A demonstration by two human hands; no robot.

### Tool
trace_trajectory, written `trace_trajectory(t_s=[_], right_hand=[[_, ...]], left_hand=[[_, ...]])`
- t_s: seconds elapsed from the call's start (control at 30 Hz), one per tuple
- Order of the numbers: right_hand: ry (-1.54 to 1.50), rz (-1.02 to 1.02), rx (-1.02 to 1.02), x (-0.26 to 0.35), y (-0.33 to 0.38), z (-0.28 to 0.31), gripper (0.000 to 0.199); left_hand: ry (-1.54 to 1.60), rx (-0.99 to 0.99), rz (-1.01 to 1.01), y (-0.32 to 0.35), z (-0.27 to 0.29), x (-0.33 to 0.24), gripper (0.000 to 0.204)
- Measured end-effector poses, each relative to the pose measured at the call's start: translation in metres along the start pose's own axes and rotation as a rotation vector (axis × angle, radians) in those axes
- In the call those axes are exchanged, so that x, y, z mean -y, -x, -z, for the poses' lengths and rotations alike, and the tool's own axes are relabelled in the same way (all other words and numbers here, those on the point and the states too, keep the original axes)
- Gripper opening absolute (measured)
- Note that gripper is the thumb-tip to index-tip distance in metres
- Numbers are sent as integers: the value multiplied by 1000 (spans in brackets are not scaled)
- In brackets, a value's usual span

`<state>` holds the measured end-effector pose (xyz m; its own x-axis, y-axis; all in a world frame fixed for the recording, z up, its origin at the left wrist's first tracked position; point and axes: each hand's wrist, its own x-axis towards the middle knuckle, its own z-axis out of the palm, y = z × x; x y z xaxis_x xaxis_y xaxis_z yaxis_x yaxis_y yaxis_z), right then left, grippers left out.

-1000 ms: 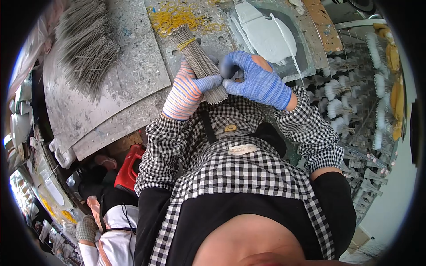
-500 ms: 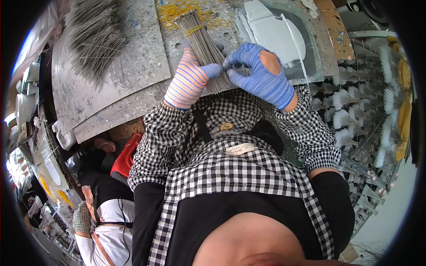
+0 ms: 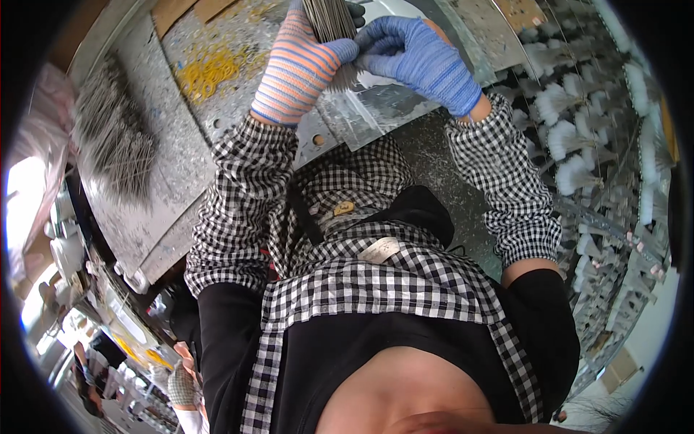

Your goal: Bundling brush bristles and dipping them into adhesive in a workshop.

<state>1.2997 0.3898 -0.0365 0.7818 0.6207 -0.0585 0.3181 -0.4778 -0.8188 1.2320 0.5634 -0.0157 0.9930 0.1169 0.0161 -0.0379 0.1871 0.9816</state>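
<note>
A thick bundle of thin grey wires [image 3: 331, 20] is gripped in my left hand [image 3: 298, 66], which wears an orange, white and blue striped glove. Its thumb lies across the front of the bundle, and the fingers wrap behind. The bundle's upper end is cut off by the top of the view. My right hand [image 3: 426, 61], in a blue glove, is closed in a pinch against the bundle's right side, beside the left thumb. What its fingertips hold is hidden.
A heap of loose grey wires [image 3: 116, 134] lies on the worktop [image 3: 173, 155] at the left. Yellow rubber bands [image 3: 211, 69] are scattered further in. White material on a sheet [image 3: 387, 108] lies under my hands. Racks of white-bristled brushes [image 3: 567, 137] stand at the right.
The view has turned and shifted, so the worktop and wire heap appear further left. Both hands and the bundle sit higher in the picture. The grip on the bundle looks the same.
</note>
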Motion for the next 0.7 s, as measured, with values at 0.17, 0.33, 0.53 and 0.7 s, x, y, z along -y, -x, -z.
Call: trace_trajectory(t_s=[0.17, 0.33, 0.53, 0.7], right_hand=[[64, -19, 62, 1, -5, 23, 36], [96, 74, -68, -11, -13, 24, 36], [164, 359, -7, -60, -39, 14, 39], [461, 564, 6, -118, -49, 0, 39]], left_hand=[[-81, 75, 99, -25, -7, -8, 60], [-238, 100, 67, -41, -9, 0, 50], [-901, 294, -627, -61, 1, 19, 43], [-1027, 402, -679, -72, 5, 41, 30]])
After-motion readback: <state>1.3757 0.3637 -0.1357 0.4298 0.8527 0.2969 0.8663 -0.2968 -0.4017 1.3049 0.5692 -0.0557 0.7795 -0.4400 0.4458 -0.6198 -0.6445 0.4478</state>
